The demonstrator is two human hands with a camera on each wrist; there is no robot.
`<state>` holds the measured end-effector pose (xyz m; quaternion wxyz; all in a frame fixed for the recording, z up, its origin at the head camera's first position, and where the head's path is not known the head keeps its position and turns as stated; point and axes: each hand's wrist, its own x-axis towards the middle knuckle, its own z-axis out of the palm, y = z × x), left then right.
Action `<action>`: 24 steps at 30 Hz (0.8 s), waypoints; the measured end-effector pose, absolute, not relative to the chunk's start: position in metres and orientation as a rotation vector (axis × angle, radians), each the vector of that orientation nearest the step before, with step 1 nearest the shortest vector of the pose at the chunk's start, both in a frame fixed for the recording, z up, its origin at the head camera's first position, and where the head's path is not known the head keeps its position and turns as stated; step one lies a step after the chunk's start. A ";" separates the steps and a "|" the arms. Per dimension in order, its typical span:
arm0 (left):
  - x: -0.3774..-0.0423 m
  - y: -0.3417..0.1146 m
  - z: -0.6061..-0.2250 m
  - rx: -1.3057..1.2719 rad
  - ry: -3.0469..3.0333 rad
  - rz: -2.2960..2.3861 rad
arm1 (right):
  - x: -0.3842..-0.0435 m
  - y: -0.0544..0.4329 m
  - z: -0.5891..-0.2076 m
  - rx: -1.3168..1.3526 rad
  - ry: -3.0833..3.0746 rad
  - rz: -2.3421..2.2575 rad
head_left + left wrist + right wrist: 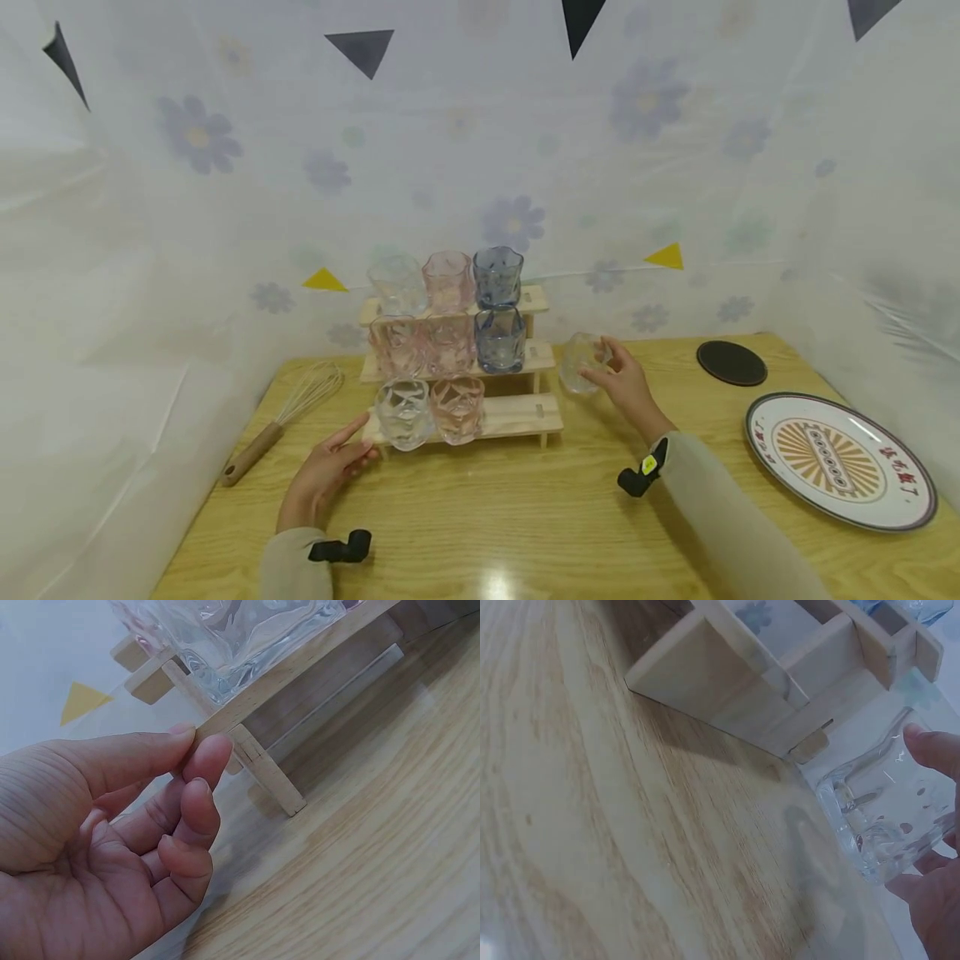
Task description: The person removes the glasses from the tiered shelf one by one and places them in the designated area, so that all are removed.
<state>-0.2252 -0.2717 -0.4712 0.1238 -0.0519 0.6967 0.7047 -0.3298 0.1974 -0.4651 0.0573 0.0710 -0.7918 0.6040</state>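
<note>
A three-tier wooden rack [521,414] stands mid-table. At the left end of its lowest board, my left hand [330,471] pinches the wood between thumb and index finger, the other fingers curled beneath. To the right of the rack, my right hand [624,385] grips a clear glass [889,799] between thumb and fingers; the glass is tilted. On the lowest board stand a clear glass [404,417] and a pink glass [457,412]. The middle board bears two pink glasses [395,346] and a blue glass [499,342]. Clear, pink and blue glasses [498,279] line the top board.
A whisk [258,446] with a brown handle lies left of the rack. On the right are a black round coaster [731,362] and a large white plate [765,417] with a printed pattern. A flowered white curtain [450,150] hangs behind and around the wooden table [480,517].
</note>
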 end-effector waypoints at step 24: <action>-0.225 -0.271 -0.472 -0.159 2.044 2.041 | -0.370 0.180 -0.472 0.092 -2.433 1.811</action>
